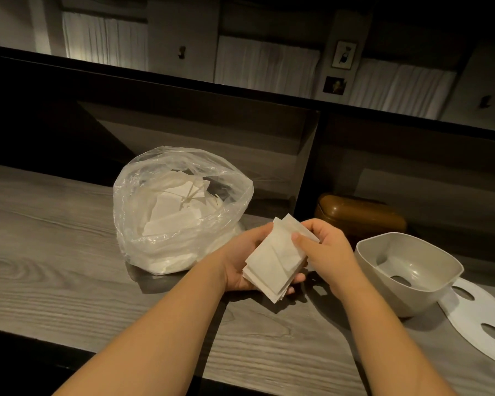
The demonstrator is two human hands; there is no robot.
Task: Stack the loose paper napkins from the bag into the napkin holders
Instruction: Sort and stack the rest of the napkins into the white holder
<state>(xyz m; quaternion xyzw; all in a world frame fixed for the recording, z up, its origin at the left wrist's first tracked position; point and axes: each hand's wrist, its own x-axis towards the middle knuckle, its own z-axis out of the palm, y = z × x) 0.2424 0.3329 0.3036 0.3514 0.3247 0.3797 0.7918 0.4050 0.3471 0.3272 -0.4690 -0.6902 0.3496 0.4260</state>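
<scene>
One small stack of napkins (277, 261) is out of the bag so far, none in a holder yet as far as I can see. Left hand (247, 264) cradles the stack from underneath, fingers curled round its lower edge. Right hand (323, 247) pinches the top end, thumb on the upper sheet; looks like squaring the edges or adding a sheet, can't tell which.

Bag (180, 207) sits on the counter (54, 252) just left of the left hand, mouth open, a good pile of loose napkins visible inside. So most of the work is left.

Grey napkin holder (412, 270) is right of the right hand, near it, lid off and nothing inside. Its flat white cover plate (480, 321) with oval cutouts lies beside it further right. Brown closed holder (360, 215) sits beyond the right hand; contents hidden, can't say if it's filled.

Judgement: early stage. Stack being tidied in hand, next it goes into the grey holder, then repeat from the bag.
</scene>
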